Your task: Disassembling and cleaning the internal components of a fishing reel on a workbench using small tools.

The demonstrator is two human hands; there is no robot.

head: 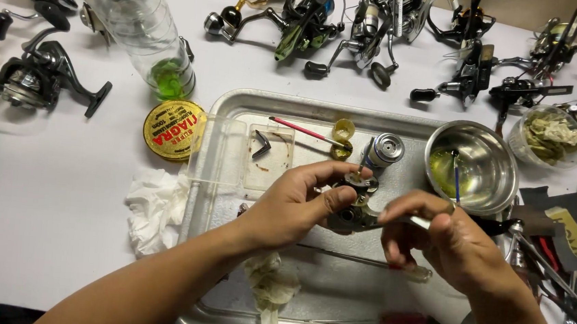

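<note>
My left hand [295,207] grips a small dark fishing reel body [355,201] over a metal tray [238,110], thumb and fingers wrapped around it. My right hand [443,239] pinches the metal arm sticking out of the reel's right side. A thin metal rod [364,158] rises from the top of the reel body. Just behind it stand a silver spool [387,149] and a small yellow cap [343,129].
A steel bowl [492,147] with yellow-green liquid and a blue brush sits at the tray's right. A clear plastic box [231,154], a red-tipped pick [305,130], screwdrivers, crumpled tissue [154,206], a round yellow tin [173,129], a plastic bottle [145,24] and several reels surround the tray.
</note>
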